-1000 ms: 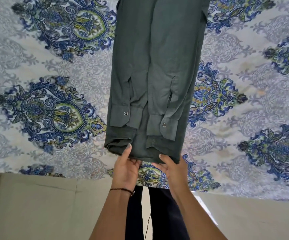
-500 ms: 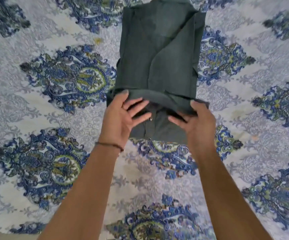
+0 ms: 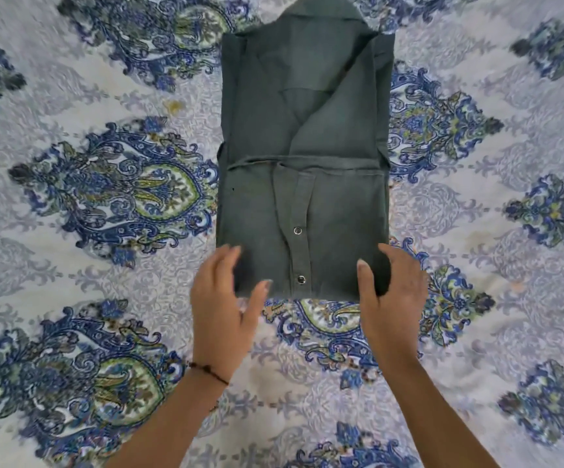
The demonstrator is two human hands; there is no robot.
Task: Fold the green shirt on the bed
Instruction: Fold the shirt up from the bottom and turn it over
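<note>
Shirt (image 3: 304,197) lies folded, near corners between fingers (image 3: 226,266).

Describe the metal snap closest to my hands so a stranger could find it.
On the blue patterned bedsheet lies a folded dark green shirt. Its front strip carries two round metal snaps. The near snap sits by the shirt's near edge, between the left hand and right hand; the far snap is farther up.

Thin dark cord bracelet (image 3: 208,369), possibly beaded; small yellowish stain (image 3: 173,106) upper left
</note>
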